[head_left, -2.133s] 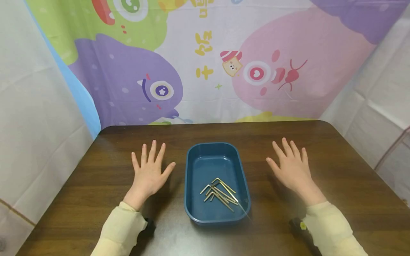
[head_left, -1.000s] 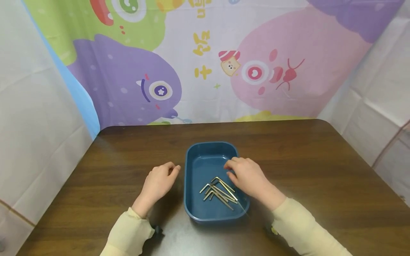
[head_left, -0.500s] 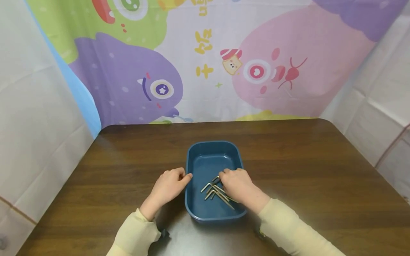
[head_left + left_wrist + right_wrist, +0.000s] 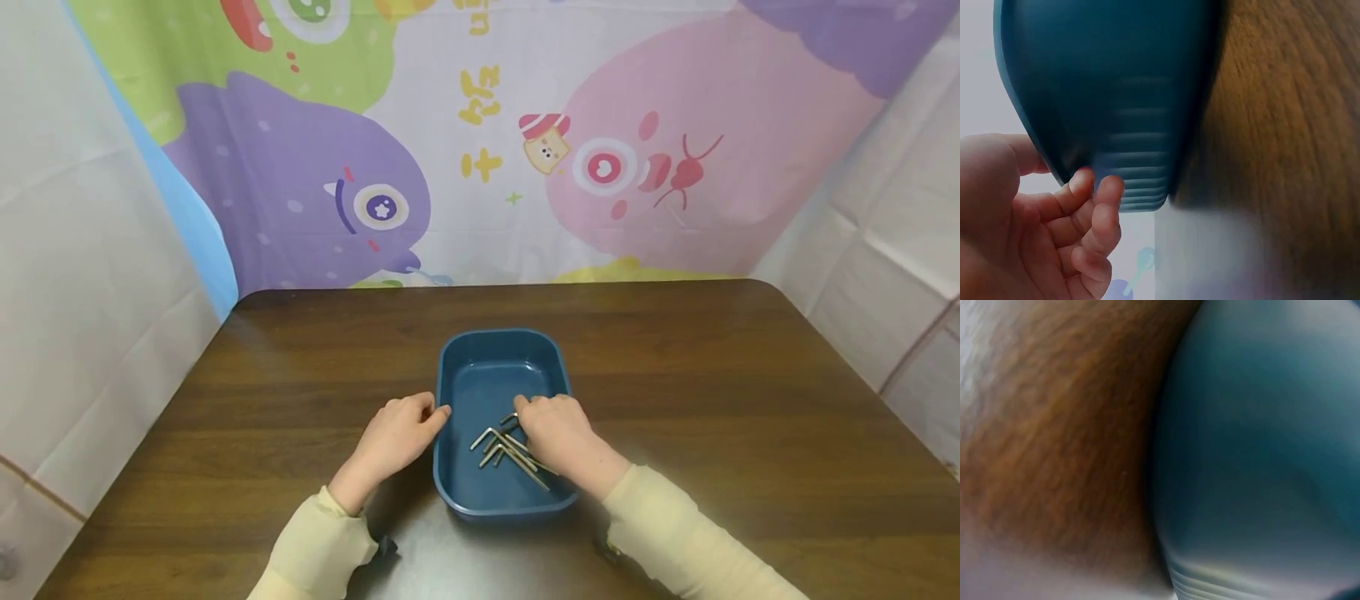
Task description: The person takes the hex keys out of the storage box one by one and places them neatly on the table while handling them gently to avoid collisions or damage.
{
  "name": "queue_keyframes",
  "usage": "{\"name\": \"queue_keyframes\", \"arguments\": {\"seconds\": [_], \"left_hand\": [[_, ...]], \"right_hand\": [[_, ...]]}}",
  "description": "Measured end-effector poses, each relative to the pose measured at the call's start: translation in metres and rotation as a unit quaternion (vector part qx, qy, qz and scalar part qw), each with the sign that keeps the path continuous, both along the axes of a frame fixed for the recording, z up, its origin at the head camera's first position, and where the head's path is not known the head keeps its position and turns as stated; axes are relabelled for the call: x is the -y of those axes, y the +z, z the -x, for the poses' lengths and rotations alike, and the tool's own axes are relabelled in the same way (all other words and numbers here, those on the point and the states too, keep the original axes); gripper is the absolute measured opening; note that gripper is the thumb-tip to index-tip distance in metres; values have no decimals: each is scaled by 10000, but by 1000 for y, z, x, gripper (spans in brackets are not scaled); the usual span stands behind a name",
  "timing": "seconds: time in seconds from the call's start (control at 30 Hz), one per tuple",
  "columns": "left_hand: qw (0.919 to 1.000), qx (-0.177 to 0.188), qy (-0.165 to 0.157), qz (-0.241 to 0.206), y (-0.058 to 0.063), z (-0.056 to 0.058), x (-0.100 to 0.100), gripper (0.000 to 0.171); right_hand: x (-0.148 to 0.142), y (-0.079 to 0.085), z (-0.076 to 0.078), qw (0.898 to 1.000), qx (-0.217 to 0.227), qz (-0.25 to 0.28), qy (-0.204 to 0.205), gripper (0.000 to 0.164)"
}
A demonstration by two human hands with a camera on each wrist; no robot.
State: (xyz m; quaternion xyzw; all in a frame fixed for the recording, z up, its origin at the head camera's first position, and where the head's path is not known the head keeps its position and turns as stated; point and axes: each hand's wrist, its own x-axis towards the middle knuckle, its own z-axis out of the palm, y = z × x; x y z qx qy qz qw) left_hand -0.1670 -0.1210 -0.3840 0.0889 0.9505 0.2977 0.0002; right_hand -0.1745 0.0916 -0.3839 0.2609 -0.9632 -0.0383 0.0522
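On the brown table point(image 4: 697, 392), the left hand point(image 4: 393, 437) grips the blue tray's point(image 4: 480, 350) left rim while the right hand point(image 4: 555, 433) pinches the hex keys point(image 4: 498, 446) inside.

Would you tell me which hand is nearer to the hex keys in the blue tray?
Right. The right hand is on the hex keys; the left hand holds the blue tray rim.
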Motion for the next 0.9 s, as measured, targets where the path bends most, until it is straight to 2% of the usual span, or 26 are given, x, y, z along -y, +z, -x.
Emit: {"name": "queue_keyframes", "arguments": {"seconds": [0.13,0.27,0.63,0.9], "left_hand": [[10000,-9,2,-16,1,0,0,32],[10000,-31,8,-5,0,0,-1,32],[10000,-77,-7,2,2,-1,-2,31],[10000,-68,20,-43,0,-3,-1,31]], "right_hand": [[-1,0,1,9997,-69,215,-101,11],[0,1,1,9989,68,357,-298,19],[10,5,3,9937,517,126,-983,24],[16,5,2,9889,775,33,-1266,19]]}}
